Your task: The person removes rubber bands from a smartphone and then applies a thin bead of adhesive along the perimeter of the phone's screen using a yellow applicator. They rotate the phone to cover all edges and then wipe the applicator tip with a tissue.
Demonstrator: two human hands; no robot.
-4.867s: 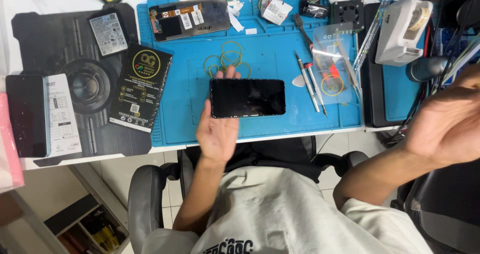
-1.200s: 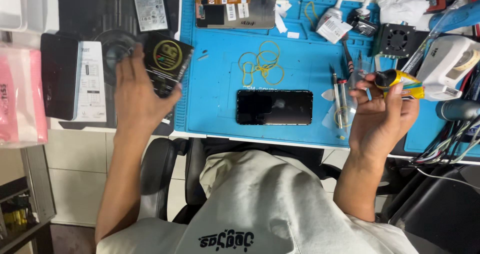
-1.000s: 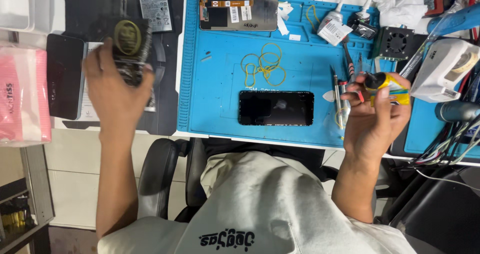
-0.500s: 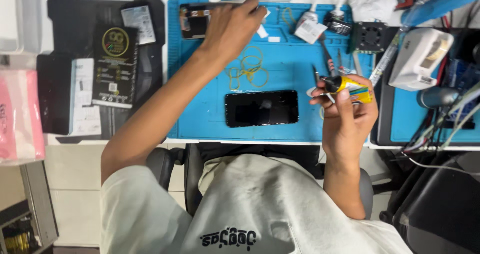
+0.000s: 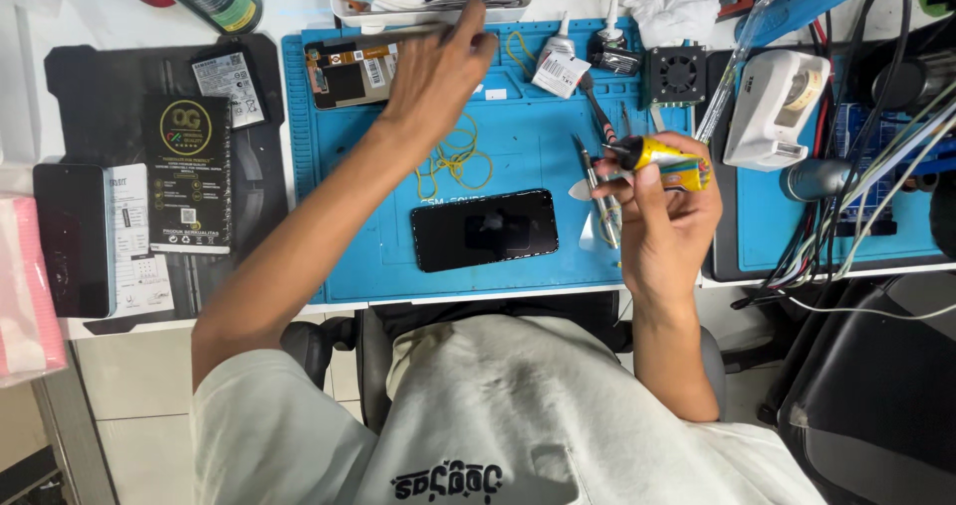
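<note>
The right hand [image 5: 662, 216] is clamped on a yellow tube [image 5: 665, 156] — at about three o'clock from the phone [image 5: 485, 229], which lies flat on the blue mat [image 5: 538, 126]; the left hand [image 5: 438, 72] reaches to twelve o'clock, fingers spread, over an opened phone back [image 5: 344, 70] — whether it grips anything, I cannot tell; yellow bands [image 5: 453, 156] lie just beyond the phone.

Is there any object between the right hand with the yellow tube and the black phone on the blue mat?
Nothing visible blocks it. The right hand holds the yellow tube above the mat's right edge; only bare blue mat separates it from the black phone.
</note>
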